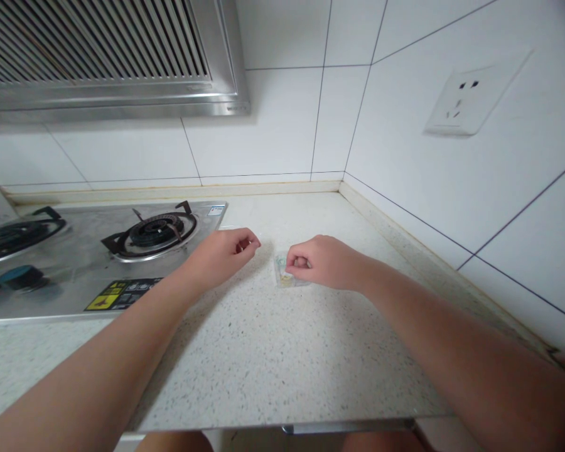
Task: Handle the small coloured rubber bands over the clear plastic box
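Observation:
A small clear plastic packet [285, 280] with faint green and yellow print lies flat on the speckled white countertop [263, 364]. My right hand [322, 260] is over its right part, covering some of it, with thumb and fingers pinched together. Whether the fingertips touch the packet or hold something small, I cannot make out. To the left of the packet, my left hand [226, 254] hovers over the counter near the stove's right edge. Its fingers are curled in and the thumb meets the fingertips; anything between them is too small to see.
A steel gas stove [80, 251] with black burners and a blue-topped knob [22, 277] sits at left. A range hood [122, 63] hangs above it. White tiled walls meet at the back corner, and a power socket [471, 97] is on the right wall.

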The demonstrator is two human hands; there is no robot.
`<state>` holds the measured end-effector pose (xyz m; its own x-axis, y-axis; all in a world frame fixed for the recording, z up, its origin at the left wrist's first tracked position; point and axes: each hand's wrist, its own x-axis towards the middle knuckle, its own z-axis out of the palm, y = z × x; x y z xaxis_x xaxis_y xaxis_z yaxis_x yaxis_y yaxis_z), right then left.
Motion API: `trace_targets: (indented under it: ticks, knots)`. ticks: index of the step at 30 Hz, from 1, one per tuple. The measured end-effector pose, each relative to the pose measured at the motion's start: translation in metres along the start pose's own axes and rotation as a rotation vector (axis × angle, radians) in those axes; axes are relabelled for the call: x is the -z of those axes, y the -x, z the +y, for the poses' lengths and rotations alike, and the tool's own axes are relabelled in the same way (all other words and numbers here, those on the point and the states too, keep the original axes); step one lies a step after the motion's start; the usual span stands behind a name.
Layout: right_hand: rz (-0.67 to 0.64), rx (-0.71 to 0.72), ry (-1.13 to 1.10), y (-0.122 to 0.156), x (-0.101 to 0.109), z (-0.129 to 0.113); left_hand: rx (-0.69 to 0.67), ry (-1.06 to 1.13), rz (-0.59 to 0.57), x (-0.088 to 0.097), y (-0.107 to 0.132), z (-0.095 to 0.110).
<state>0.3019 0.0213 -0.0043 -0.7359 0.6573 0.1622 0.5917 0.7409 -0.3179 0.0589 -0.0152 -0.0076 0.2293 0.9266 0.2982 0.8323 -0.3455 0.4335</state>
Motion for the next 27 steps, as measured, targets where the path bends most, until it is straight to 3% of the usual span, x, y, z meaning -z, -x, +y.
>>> trace_targets:
  ticks: [9,13,18,27]
  knots:
    - [-0.043,0.018,0.09,0.0,0.003,-0.003,-0.023,-0.021,-0.031,0.0,0.0,0.0]
    - [-0.005,0.031,0.107,0.001,0.003,0.001,-0.039,-0.073,-0.077,0.004,0.001,0.0]
    - [0.063,0.037,0.143,0.001,0.005,0.004,-0.04,-0.21,-0.095,0.02,0.0,-0.008]
    - [0.049,0.038,0.246,0.002,0.005,0.006,0.094,-0.412,-0.128,0.045,0.0,-0.034]
